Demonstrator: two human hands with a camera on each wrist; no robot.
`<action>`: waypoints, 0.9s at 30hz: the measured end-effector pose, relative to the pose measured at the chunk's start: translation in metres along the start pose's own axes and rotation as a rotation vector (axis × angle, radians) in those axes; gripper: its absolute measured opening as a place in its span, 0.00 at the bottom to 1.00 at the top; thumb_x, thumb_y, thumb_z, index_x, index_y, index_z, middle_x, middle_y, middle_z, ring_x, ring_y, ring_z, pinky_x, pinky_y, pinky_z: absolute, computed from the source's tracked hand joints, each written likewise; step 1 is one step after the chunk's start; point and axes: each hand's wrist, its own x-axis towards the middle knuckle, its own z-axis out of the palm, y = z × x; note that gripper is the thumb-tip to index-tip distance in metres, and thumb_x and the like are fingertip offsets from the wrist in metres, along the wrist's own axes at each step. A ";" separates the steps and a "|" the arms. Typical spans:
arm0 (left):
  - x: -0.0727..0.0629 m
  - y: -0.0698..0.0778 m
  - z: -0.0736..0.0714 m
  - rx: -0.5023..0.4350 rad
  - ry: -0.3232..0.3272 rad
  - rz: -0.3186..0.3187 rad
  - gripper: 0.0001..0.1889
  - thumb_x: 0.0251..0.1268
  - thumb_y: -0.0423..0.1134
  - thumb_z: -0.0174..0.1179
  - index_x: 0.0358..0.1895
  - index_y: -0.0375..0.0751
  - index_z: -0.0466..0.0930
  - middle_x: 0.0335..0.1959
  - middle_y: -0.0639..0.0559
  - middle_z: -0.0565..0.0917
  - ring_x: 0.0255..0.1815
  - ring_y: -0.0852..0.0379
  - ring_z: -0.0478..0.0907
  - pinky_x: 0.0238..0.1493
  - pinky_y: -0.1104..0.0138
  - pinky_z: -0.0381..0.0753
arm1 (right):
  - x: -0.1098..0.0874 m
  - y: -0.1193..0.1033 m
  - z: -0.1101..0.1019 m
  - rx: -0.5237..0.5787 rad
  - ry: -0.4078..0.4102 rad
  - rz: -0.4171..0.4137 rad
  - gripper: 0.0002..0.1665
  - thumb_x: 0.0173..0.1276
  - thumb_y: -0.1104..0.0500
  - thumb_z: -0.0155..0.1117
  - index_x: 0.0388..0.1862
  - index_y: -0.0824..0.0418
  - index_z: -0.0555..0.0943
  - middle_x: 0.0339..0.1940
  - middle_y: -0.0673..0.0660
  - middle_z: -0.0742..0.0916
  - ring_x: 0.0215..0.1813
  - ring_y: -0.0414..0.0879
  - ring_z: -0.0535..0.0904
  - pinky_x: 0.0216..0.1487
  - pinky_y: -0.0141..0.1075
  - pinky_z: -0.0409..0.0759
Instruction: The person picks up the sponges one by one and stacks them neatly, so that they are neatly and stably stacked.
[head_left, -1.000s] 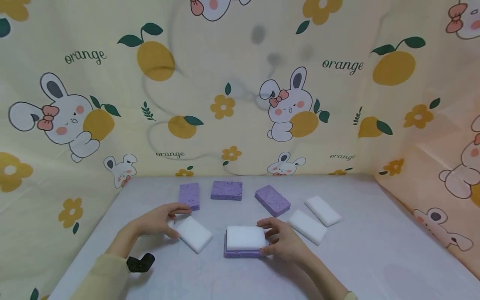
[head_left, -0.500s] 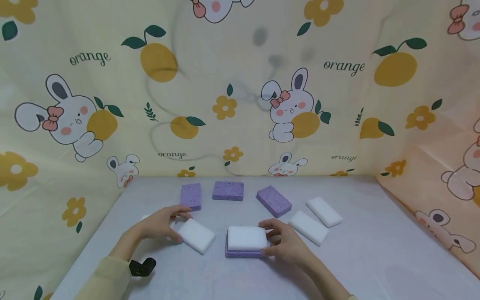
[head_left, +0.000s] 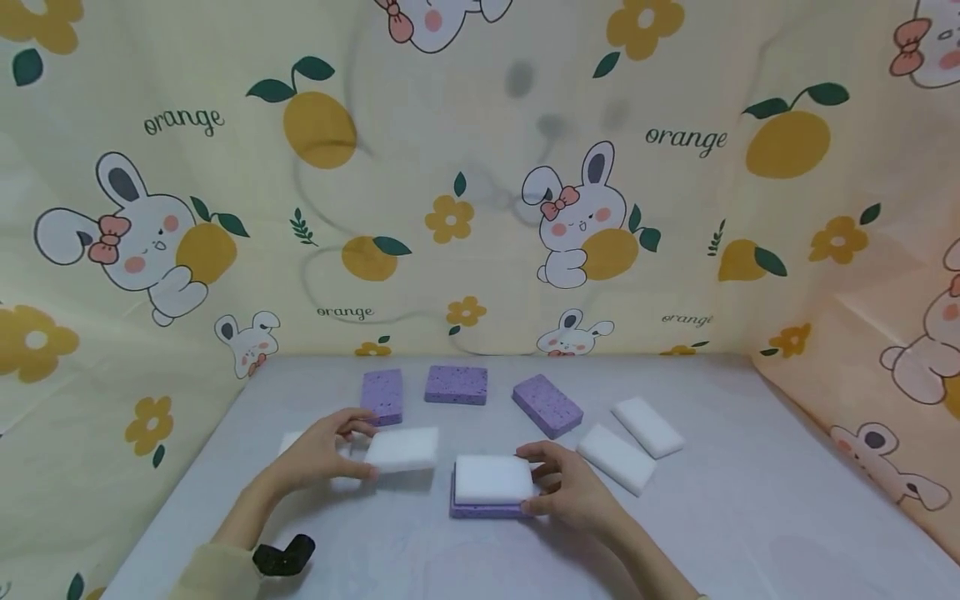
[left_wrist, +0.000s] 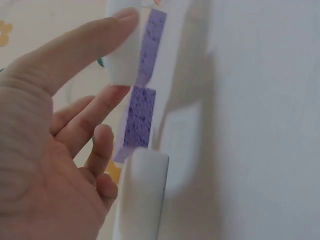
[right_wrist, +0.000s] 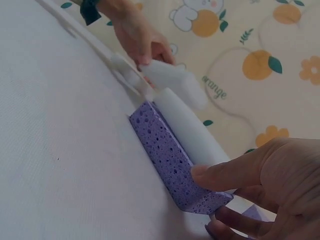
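My left hand [head_left: 318,454] pinches a white sponge [head_left: 405,450] by its left end, thumb on the near side and fingers behind. In the left wrist view this held sponge [left_wrist: 122,55] is raised and casts a shadow on the table. My right hand [head_left: 573,487] grips the right end of a stack: a white sponge [head_left: 493,479] lying on a purple sponge [head_left: 491,512]. In the right wrist view its thumb rests along the upper edge of the pitted purple sponge [right_wrist: 165,155], with fingers round the end. Another white sponge [head_left: 289,441] is partly hidden behind my left hand.
Three purple sponges lie at the back: one upright to the viewer [head_left: 382,396], one crosswise [head_left: 456,385], one slanted [head_left: 547,407]. Two white sponges, a nearer one [head_left: 617,458] and a farther one [head_left: 647,427], lie at the right. Printed cloth [head_left: 480,275] borders the table.
My left hand has lifted its white sponge off the table and turned it from slanted to nearly level, facing the stack. My right hand has stayed at the stack.
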 end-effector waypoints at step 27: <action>-0.035 0.083 0.104 -0.540 0.308 -0.042 0.38 0.48 0.37 0.78 0.65 0.40 0.70 0.45 0.41 0.81 0.41 0.49 0.80 0.39 0.65 0.84 | -0.001 0.003 -0.001 0.024 0.004 0.015 0.41 0.46 0.68 0.80 0.62 0.62 0.76 0.58 0.60 0.81 0.49 0.54 0.79 0.45 0.42 0.82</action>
